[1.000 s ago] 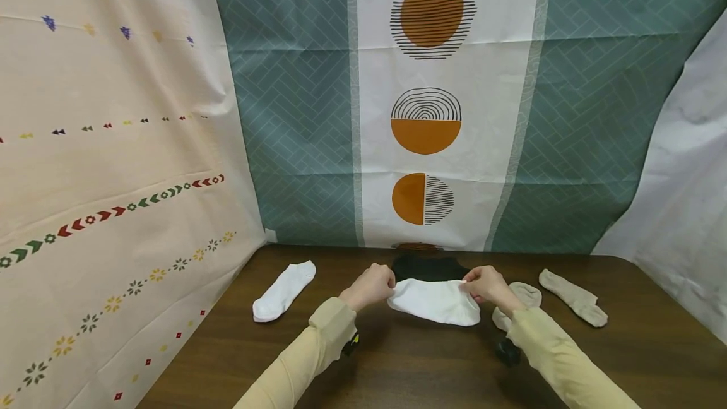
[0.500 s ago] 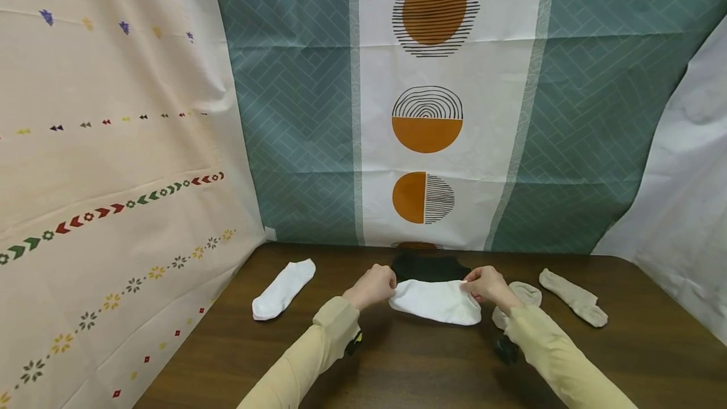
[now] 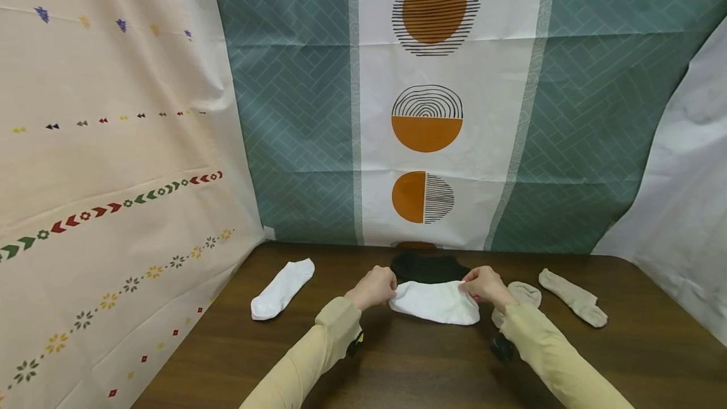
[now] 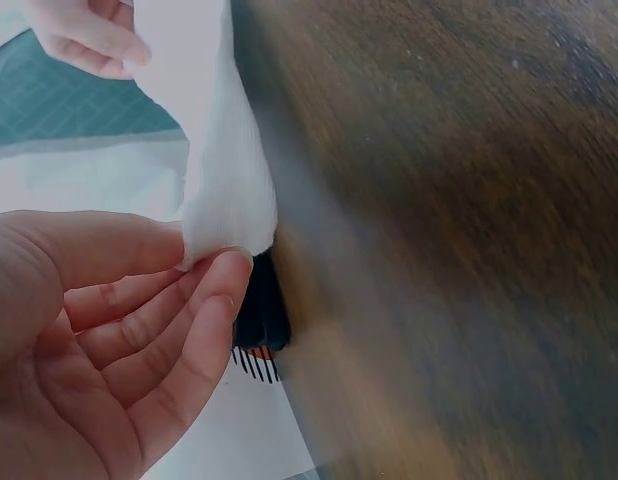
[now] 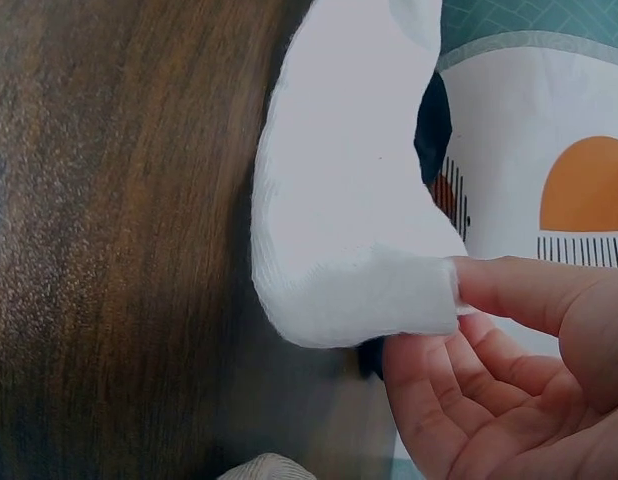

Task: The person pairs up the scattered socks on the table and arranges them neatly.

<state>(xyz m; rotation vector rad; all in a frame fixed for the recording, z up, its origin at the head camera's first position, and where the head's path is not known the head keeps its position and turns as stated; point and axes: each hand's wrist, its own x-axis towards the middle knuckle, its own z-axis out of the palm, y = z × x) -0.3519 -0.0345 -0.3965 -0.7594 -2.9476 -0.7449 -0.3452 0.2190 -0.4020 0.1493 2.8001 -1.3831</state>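
A white sock is stretched sideways between both hands above the table. Its left end is pinched between thumb and fingers of my left hand; the left wrist view shows this hand close up on the sock. My right hand pinches the cuff end, seen in the right wrist view with the thumb on top of the sock. Just behind lies a black sock, partly covered by the white one.
Another white sock lies at the left of the brown wooden table. At the right are a beige sock and a crumpled beige sock, half hidden by my right arm. Patterned curtains stand behind the table.
Both hands keep their pinch on the white sock, which stays almost in place. The head view has shifted very slightly.
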